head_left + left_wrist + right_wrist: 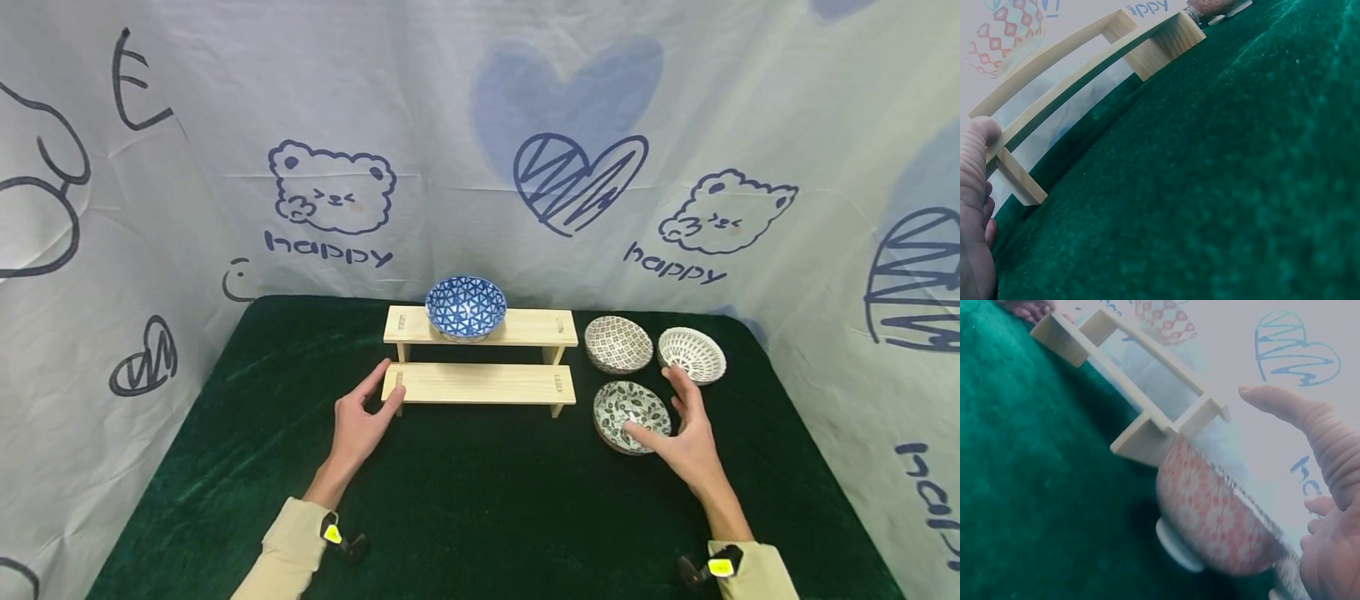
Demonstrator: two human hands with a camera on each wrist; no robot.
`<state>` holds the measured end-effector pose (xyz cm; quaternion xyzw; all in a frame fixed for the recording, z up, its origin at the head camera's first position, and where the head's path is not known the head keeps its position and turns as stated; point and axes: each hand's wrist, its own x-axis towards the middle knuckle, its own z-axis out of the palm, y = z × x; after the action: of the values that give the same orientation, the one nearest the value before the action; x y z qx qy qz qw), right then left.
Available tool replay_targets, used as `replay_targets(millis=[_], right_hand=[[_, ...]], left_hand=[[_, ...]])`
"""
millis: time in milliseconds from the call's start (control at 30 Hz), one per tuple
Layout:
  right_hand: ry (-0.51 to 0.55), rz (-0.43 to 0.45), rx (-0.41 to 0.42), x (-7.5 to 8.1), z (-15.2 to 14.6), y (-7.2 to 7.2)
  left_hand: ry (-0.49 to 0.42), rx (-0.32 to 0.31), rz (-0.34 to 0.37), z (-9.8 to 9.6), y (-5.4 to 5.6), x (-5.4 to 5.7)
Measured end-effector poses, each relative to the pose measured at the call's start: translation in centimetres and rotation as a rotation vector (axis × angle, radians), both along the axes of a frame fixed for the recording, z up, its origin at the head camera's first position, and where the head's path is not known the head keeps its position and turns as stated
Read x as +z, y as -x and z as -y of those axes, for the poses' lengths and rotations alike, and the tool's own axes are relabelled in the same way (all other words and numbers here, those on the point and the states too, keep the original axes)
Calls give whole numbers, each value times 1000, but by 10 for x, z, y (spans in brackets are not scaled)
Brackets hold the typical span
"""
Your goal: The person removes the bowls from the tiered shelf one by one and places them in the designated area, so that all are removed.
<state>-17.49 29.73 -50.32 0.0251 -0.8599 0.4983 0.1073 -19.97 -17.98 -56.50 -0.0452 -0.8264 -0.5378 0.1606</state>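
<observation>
My left hand [362,425] is at the left end of the lower wooden shelf [480,384], thumb and index finger spread apart. In the left wrist view its thumb lies against the end of the board. My right hand [686,442] is spread over a bowl with a dark leaf pattern [622,407]; its thumb overlaps the bowl's inside and its index finger reaches toward a white ribbed bowl [693,350]. In the right wrist view the thumb stands straight, apart from the patterned bowl [1216,519]. Nothing is gripped in the right hand.
On the upper wooden shelf [532,326] stands a blue-and-white bowl [466,307]. A brown-patterned bowl [618,344] sits right of the shelves, behind the leaf-patterned one. Dark green cloth [487,500] covers the table; a printed white curtain [442,125] hangs behind and at both sides.
</observation>
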Motion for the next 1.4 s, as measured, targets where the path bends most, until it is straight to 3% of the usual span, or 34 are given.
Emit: replay_targets(millis=[200,433,667,867,1100,1400], right_hand=[[43,-64,49,14,14,9],[76,-92,181,30,46,25],[164,-95,353,41,95,46],[208,-133,441,51,130,71],[229,-37,523,57,163,96],[196,98,499,62,194,107]], left_hand=[[0,1,-1,1,1,-1],[2,4,-7,1,0,-2],[2,4,0,2,-1,-2],[5,8,1,1,0,-2],[7,8,0,0,1,-2],[-2,11,-9,1,1,-2]])
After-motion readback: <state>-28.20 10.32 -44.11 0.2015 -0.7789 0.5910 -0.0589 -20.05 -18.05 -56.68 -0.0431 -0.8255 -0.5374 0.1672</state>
